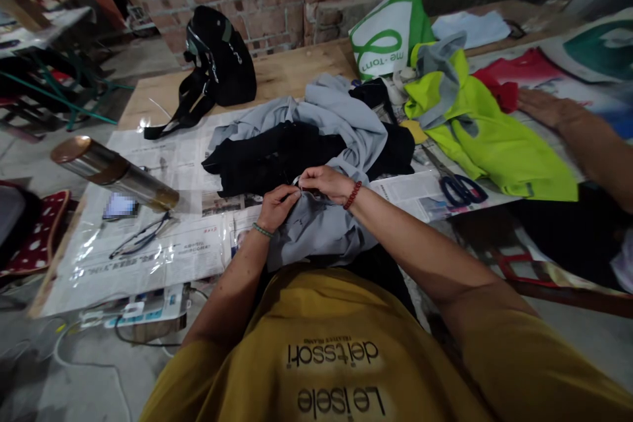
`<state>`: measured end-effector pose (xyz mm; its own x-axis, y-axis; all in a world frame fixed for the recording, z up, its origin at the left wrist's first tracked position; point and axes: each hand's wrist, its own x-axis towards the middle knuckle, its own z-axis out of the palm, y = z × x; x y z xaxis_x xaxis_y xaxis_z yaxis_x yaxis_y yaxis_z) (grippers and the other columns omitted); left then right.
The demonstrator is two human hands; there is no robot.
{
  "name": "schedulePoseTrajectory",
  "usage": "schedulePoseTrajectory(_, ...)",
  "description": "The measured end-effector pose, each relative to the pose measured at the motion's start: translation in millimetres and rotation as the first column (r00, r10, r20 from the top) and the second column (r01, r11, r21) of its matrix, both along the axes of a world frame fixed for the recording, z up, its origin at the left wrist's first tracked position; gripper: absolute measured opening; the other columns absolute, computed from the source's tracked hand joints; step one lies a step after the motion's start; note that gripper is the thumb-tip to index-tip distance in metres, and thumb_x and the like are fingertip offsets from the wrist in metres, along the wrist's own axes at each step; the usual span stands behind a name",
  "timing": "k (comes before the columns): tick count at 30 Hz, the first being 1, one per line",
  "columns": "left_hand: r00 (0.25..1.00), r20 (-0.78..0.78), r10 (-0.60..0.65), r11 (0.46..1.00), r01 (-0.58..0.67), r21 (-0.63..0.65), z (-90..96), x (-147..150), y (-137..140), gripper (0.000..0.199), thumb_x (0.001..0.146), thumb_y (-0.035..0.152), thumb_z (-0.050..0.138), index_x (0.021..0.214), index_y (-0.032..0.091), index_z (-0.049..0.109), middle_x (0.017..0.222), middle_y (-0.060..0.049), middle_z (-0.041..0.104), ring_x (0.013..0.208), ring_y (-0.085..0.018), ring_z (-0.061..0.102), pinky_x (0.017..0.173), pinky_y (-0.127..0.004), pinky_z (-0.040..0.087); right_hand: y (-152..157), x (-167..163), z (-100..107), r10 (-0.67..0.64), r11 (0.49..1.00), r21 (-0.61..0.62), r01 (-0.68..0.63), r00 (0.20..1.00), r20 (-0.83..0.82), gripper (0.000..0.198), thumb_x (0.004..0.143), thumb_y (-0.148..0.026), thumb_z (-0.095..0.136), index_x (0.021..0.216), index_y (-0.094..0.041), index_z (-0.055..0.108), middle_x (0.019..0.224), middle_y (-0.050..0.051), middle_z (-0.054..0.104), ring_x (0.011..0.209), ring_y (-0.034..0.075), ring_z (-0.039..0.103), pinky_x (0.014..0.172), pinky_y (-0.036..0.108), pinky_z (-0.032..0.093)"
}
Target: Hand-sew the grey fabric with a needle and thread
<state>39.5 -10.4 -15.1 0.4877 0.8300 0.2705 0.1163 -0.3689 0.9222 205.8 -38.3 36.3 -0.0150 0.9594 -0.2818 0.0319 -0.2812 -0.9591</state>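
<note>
My left hand (pixel 277 208) pinches the edge of a grey cloth (pixel 316 231) that hangs over the table edge onto my lap. Close beside it, my right hand (pixel 329 183) has thumb and fingertips pressed together just above the same cloth. Something thin and pale shows at the right fingertips, too small to name. The fingertips of both hands nearly touch. Just beyond them lies a black cloth (pixel 267 158), with more grey fabric (pixel 366 132) bunched behind it on the newspaper-covered table (pixel 198 257).
Left stand a steel flask (pixel 119 175) and pliers-like cutters (pixel 141 237). Scissors (pixel 462 190) and a neon-yellow garment (pixel 504 138) lie right, near another person's arm (pixel 588 128). A black bag (pixel 227 59) and a green-white bag (pixel 390 33) stand behind. Cables (pixel 116 366) trail below.
</note>
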Motion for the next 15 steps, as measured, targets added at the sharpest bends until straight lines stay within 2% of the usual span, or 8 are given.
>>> schedulePoseTrajectory(2, 0.999, 0.012, 0.03, 0.999, -0.029, -0.029, -0.2, -1.1, 1.2, 0.022, 0.076, 0.039, 0.065, 0.078, 0.018, 0.072, 0.078, -0.003, 0.068, 0.075, -0.015, 0.058, 0.075, -0.028, 0.045, -1.0, -0.4, -1.2, 0.017, 0.999, 0.038, -0.02, 0.997, 0.078, 0.008, 0.072, -0.014, 0.062, 0.064, -0.015, 0.059, 0.053, -0.005, 0.052, 0.048, 0.004, 0.041, 0.048, 0.018, 0.032)
schedulePoseTrajectory(5, 0.998, 0.028, 0.049, 0.995, -0.046, -0.084, 0.2, -2.2, 2.1, 0.023, 0.075, 0.04, 0.066, 0.077, 0.018, 0.071, 0.077, -0.003, 0.067, 0.074, -0.015, 0.057, 0.075, -0.027, 0.045, -2.3, 1.3, -0.4, 0.061, 0.989, 0.118, -0.092, 0.968, 0.243, 0.007, 0.074, -0.02, 0.061, 0.07, -0.015, 0.065, 0.064, -0.003, 0.061, 0.058, 0.006, 0.05, 0.059, 0.019, 0.039)
schedulePoseTrajectory(9, 0.996, 0.044, 0.071, 0.984, -0.063, -0.166, -0.5, -1.3, 2.5, 0.023, 0.07, 0.04, 0.069, 0.073, 0.017, 0.071, 0.072, -0.001, 0.064, 0.071, -0.014, 0.054, 0.071, -0.026, 0.044, -4.6, 5.2, 2.3, 0.082, 0.941, 0.238, -0.239, 0.846, 0.528, 0.017, 0.081, -0.023, 0.054, 0.082, -0.017, 0.071, 0.081, 0.0, 0.068, 0.076, 0.011, 0.06, 0.074, 0.023, 0.045)
schedulePoseTrajectory(12, 0.992, 0.075, 0.101, 0.963, -0.079, -0.257, -2.6, -0.8, 3.2, 0.023, 0.068, 0.04, 0.071, 0.072, 0.017, 0.071, 0.066, 0.001, 0.062, 0.065, -0.012, 0.051, 0.066, -0.025, 0.042, -10.3, 7.9, 1.8, -0.089, 0.879, 0.416, -0.234, 0.777, 0.623, 0.028, 0.086, -0.017, 0.045, 0.101, -0.018, 0.069, 0.102, 0.005, 0.068, 0.094, 0.015, 0.061, 0.087, 0.029, 0.045)
schedulePoseTrajectory(15, 0.986, 0.117, 0.12, 0.94, -0.075, -0.334, -3.5, -1.2, 3.9, 0.022, 0.066, 0.038, 0.072, 0.068, 0.017, 0.07, 0.062, 0.002, 0.06, 0.061, -0.011, 0.049, 0.063, -0.024, 0.04, -22.5, 9.4, -2.8, -0.28, 0.802, 0.573, -0.167, 0.743, 0.608, 0.031, 0.088, -0.017, 0.044, 0.112, -0.018, 0.063, 0.108, 0.008, 0.065, 0.1, 0.018, 0.059, 0.09, 0.033, 0.045)
